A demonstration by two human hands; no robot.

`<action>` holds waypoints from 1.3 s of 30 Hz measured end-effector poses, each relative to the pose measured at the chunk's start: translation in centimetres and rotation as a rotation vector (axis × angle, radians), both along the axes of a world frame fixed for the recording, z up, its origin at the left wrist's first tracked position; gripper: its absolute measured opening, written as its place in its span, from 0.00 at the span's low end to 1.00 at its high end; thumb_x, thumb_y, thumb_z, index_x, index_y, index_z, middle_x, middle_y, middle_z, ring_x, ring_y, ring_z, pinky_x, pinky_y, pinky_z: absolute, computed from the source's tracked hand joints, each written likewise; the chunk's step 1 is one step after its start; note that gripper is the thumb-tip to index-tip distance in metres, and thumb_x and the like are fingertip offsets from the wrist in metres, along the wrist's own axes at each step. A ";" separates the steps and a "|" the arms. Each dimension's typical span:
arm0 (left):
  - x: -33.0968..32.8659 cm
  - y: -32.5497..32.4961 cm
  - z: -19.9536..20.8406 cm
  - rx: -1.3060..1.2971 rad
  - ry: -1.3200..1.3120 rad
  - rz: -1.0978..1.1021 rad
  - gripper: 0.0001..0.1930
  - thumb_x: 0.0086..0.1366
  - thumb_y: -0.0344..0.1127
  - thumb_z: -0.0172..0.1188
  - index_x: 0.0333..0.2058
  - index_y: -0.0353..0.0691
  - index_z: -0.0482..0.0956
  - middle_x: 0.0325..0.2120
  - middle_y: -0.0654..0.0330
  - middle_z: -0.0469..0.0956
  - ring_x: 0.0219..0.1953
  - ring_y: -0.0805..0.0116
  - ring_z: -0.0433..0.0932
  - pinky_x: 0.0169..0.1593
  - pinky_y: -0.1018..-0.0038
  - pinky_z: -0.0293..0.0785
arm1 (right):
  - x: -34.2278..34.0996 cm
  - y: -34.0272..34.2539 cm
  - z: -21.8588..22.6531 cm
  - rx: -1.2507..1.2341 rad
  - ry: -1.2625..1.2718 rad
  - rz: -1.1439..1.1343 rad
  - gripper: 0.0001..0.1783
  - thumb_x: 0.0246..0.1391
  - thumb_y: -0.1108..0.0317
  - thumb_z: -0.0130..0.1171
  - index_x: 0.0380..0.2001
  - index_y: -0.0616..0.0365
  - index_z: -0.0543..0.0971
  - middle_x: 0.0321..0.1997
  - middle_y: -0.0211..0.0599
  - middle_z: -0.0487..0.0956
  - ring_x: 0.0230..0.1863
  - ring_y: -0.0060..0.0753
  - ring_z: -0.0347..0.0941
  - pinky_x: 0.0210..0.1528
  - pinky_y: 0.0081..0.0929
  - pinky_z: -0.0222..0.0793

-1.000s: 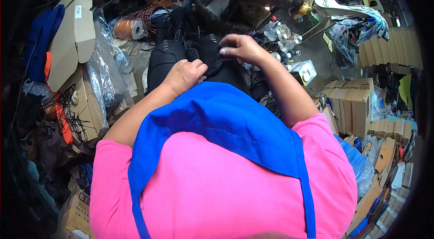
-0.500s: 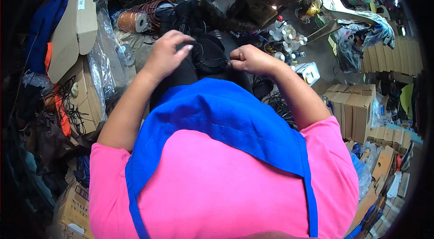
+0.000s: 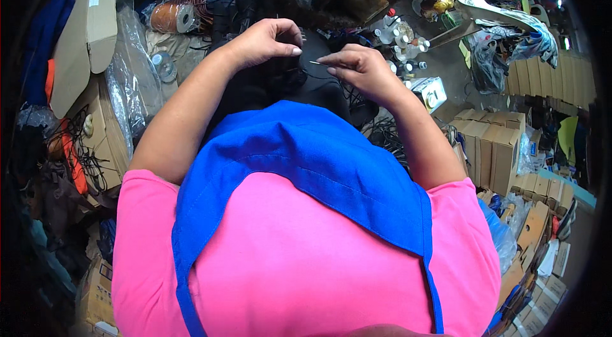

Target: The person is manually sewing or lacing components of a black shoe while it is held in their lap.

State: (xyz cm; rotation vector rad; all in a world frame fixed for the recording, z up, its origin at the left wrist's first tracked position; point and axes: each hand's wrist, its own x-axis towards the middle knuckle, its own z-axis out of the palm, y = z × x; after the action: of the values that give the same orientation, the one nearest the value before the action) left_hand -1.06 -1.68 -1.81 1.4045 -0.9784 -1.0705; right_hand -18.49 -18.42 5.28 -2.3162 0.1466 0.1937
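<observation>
Your right hand [image 3: 366,72], upper centre of frame, pinches a thin pale needle [image 3: 315,62] between thumb and fingertips, tip out to the left. Your left hand [image 3: 268,43], left of it, is half curled over the black piece [image 3: 287,79]; can't tell if it grips anything. Black piece sits on your lap, upper centre, partly hidden. Needle: likely light, stiff, slick, easy to drop; pinch the rear end, off the point. Black piece: probably light, soft; take its edge.
</observation>
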 end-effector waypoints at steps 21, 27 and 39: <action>0.3 -0.4 0.1 0.149 -0.026 -0.190 0.14 0.53 0.29 0.58 0.39 0.33 0.80 0.34 0.60 0.80 0.40 0.73 0.75 0.50 0.75 0.68 | 0.7 1.4 -2.5 -0.154 -0.043 0.030 0.12 0.45 0.72 0.60 0.36 0.55 0.81 0.29 0.39 0.79 0.33 0.35 0.77 0.36 0.27 0.72; 0.2 -0.6 0.6 0.164 -0.002 -0.209 0.14 0.52 0.28 0.57 0.39 0.33 0.80 0.34 0.60 0.80 0.39 0.73 0.75 0.50 0.75 0.68 | 0.9 1.0 -2.7 -0.189 -0.169 0.060 0.11 0.42 0.72 0.61 0.33 0.53 0.82 0.28 0.38 0.78 0.30 0.39 0.75 0.34 0.31 0.70; 0.2 -1.1 -0.2 0.132 -0.338 -0.220 0.12 0.53 0.29 0.62 0.39 0.42 0.82 0.33 0.59 0.77 0.39 0.67 0.74 0.47 0.74 0.69 | 3.1 -2.7 -3.4 0.099 0.105 0.231 0.11 0.49 0.70 0.62 0.38 0.50 0.82 0.32 0.30 0.73 0.37 0.25 0.68 0.43 0.24 0.65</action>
State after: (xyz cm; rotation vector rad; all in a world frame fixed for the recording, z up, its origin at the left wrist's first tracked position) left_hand -0.87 -2.80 -2.03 1.6490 -1.3511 -1.0933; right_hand -15.40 -21.14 1.85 -2.2212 -0.0770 0.4303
